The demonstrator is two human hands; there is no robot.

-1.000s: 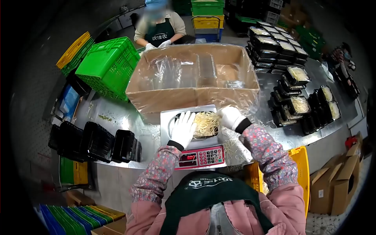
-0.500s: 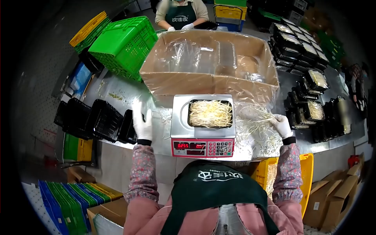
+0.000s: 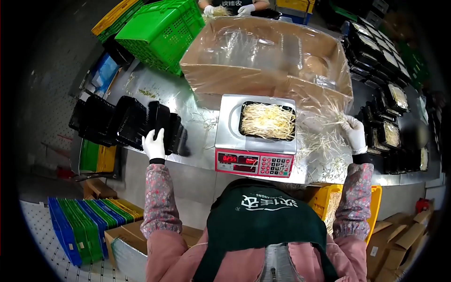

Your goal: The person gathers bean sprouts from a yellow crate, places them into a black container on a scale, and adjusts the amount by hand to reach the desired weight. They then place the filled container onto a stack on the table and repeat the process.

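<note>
In white gloves, my left hand (image 3: 154,145) grips the near end of a black plastic tray (image 3: 159,116) at the left of the metal table. More black trays (image 3: 127,120) stand nested beside it. My right hand (image 3: 354,134) pinches a small bunch of bean sprouts (image 3: 334,113) to the right of the scale. A filled tray of bean sprouts (image 3: 268,121) rests on the steel pan of the scale (image 3: 230,134), whose red display reads 0255. Loose sprouts (image 3: 324,150) lie scattered on the table between the scale and my right hand.
Behind the scale stands a large cardboard box (image 3: 230,75) lined with clear plastic. A green crate (image 3: 157,35) is at the back left. Filled trays (image 3: 391,134) are stacked on the right. Below my right arm is a yellow crate (image 3: 376,207). A co-worker's gloved hands (image 3: 246,9) show beyond the box.
My left hand has moved down and left from beside the scale and taken hold of a black tray. My right hand still holds sprouts. The camera view has shifted.
</note>
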